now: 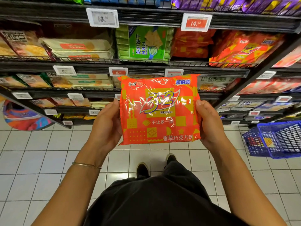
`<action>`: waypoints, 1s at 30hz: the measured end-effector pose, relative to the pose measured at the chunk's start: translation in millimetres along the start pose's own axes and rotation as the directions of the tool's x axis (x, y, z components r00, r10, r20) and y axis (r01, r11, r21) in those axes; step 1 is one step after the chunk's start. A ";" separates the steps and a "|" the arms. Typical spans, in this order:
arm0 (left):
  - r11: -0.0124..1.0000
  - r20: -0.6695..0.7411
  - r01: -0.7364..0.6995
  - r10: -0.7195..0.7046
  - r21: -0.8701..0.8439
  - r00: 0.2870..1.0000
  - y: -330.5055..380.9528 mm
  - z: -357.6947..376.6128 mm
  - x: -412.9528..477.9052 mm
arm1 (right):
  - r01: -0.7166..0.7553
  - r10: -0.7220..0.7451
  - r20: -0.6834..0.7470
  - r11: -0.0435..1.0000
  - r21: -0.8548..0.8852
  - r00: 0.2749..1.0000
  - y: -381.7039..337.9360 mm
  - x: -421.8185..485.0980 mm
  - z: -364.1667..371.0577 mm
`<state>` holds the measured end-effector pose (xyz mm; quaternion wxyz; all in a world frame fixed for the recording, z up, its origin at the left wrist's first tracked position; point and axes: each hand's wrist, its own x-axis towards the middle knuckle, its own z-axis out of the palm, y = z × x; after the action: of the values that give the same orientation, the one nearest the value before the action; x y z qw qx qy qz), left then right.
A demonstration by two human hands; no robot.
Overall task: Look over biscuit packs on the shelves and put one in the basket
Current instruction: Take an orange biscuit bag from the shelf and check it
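While both hands, left [106,126] and right [210,126], clasp its sides, the glossy orange-and-yellow biscuit pack [160,110] faces upright.

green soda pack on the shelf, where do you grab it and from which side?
Grip the green soda pack by its two short side edges, coming straight in from the front. It stands upright facing the aisle, the shelf above close over it, cream packs and red packs tight beside it. Fingers probably need to wedge in at the sides. Both hands are full with the orange pack.
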<state>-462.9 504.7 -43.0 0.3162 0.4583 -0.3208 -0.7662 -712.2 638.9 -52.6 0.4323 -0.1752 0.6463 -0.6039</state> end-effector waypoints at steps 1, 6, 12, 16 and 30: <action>0.999 0.011 -0.022 0.021 0.027 1.000 1.0 -0.6 -0.3 | -0.008 0.008 0.009 1.000 0.018 1.000 -1.6 0.3 1.2; 0.994 -0.012 -0.079 0.080 0.076 0.997 2.5 -2.4 -0.2 | -0.042 0.038 0.056 0.996 0.080 0.998 -11.0 0.8 9.4; 1.000 -0.020 -0.006 0.005 -0.019 1.000 5.1 -5.2 -3.5 | -0.102 0.092 0.104 0.990 0.096 0.990 -9.1 1.5 14.6; 0.993 0.011 0.094 -0.094 -0.068 0.996 8.5 -9.5 -4.5 | -0.059 0.049 0.154 0.996 0.063 0.987 -7.3 2.2 10.5; 0.997 0.120 -0.061 0.056 0.042 0.991 12.0 -16.7 2.9 | 0.012 -0.007 0.224 1.000 -0.024 0.975 -24.0 7.1 12.0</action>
<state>-446.5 492.0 -41.3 0.3082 0.4092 -0.3698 -0.7751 -714.1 621.0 -31.4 0.4972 -0.2506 0.6002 -0.5743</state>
